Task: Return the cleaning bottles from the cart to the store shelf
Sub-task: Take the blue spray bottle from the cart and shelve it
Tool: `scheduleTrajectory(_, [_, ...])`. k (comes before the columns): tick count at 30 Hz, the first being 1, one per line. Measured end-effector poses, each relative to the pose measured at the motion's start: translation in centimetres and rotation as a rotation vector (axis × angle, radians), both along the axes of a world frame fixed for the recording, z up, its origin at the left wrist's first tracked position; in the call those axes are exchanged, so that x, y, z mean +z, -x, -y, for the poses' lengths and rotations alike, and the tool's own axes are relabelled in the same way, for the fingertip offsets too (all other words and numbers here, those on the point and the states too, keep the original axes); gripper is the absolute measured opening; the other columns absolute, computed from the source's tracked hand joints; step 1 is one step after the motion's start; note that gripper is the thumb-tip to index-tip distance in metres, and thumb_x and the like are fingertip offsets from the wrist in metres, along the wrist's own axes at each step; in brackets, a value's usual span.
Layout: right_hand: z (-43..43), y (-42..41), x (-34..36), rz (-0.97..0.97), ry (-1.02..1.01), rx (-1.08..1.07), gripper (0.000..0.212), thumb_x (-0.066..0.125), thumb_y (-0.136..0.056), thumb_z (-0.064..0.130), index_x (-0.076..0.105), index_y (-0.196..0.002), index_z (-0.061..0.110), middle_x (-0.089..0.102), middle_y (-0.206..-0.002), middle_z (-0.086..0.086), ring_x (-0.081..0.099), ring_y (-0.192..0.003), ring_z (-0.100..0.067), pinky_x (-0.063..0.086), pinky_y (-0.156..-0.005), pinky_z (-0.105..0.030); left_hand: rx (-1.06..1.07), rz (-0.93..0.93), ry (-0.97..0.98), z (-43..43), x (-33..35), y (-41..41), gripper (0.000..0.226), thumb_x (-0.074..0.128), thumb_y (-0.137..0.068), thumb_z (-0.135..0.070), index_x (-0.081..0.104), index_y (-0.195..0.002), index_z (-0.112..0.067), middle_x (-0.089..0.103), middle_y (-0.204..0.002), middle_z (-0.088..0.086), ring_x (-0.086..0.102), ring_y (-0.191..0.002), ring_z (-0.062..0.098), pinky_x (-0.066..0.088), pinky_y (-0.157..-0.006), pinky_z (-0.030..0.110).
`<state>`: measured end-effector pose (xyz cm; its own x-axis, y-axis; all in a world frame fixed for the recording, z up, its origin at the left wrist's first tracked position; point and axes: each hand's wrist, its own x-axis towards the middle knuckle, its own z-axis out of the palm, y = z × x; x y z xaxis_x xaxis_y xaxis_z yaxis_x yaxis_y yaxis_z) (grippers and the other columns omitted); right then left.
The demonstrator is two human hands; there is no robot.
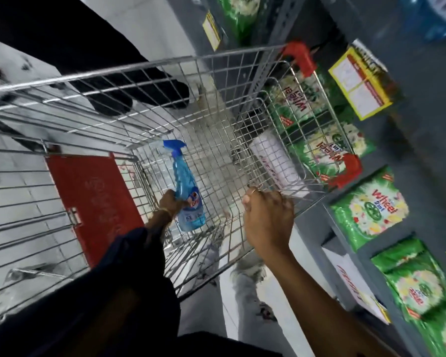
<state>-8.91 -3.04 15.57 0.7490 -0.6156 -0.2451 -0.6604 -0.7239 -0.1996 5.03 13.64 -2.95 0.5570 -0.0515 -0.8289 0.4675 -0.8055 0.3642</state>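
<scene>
Gripping the blue spray bottle [184,186] low inside the wire cart [165,119], your left hand [169,203] wraps its waist; your right hand [267,217] clenches the rim at 3 o'clock. Its trigger could snag the mesh.

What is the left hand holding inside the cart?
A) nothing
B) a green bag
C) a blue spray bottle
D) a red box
C: the left hand is closed around the middle of the blue spray bottle inside the wire cart, while the right hand holds the cart's rim.
</scene>
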Motion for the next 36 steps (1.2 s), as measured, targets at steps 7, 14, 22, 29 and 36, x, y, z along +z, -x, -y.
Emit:
scheduleTrajectory(7, [1.0,-0.2,1.0,0.135,-0.353,-0.098,0.022,0.043,-0.096,0.028,0.061,-0.107,0.021,0.069,-0.105,-0.003,0.06,-0.094,-0.022,0.033,-0.068,-0.026,0.117,0.029,0.506,3.8,11.5,2.2,0.04,0.063,-0.075,0.009,0.052,-0.112,0.004,0.063,-0.108,0.017,0.062,-0.104,0.035,0.057,-0.077,0.034])
scheduleTrajectory(14, [5.4,1.7,6.9,0.504,-1.186,-0.41,0.03,0.048,-0.095,0.027,0.055,-0.122,0.015,0.064,-0.119,-0.004,0.063,-0.105,-0.015,0.053,-0.085,-0.033,-0.032,0.09,0.949,8.3,24.8,3.5,0.043,0.066,-0.074,-0.004,0.055,-0.115,0.004,0.07,-0.107,0.004,0.067,-0.1,0.017,0.058,-0.083,0.029])
scheduleTrajectory(22, [8.3,10.1,14.4,0.83,-1.2,-0.546,0.014,0.05,-0.094,0.012,0.064,-0.09,0.012,0.073,-0.075,0.006,0.069,-0.072,-0.01,0.059,-0.064,-0.03,-0.183,-0.032,1.052,13.8,31.0,8.6,0.036,0.062,-0.079,-0.014,0.06,-0.111,0.002,0.068,-0.111,0.021,0.064,-0.097,0.026,0.053,-0.087,0.036])
scheduleTrajectory(29, [8.3,16.0,15.6,0.931,-1.065,-0.693,0.009,0.057,-0.089,0.008,0.065,-0.089,0.011,0.075,-0.07,0.007,0.07,-0.065,-0.007,0.055,-0.052,-0.023,-0.254,-0.181,1.068,16.1,31.8,13.6,0.042,0.056,-0.081,-0.013,0.056,-0.117,0.009,0.06,-0.12,0.031,0.058,-0.101,0.031,0.047,-0.095,0.043])
scheduleTrajectory(36, [9.1,18.1,16.2,1.007,-0.972,-0.777,0.012,0.058,-0.088,0.006,0.066,-0.096,0.01,0.074,-0.071,0.008,0.071,-0.066,-0.006,0.055,-0.051,-0.022,-0.421,-0.223,1.029,18.8,33.2,14.3,0.03,0.055,-0.085,-0.012,0.063,-0.111,-0.002,0.068,-0.106,0.013,0.063,-0.095,0.025,0.056,-0.077,0.025])
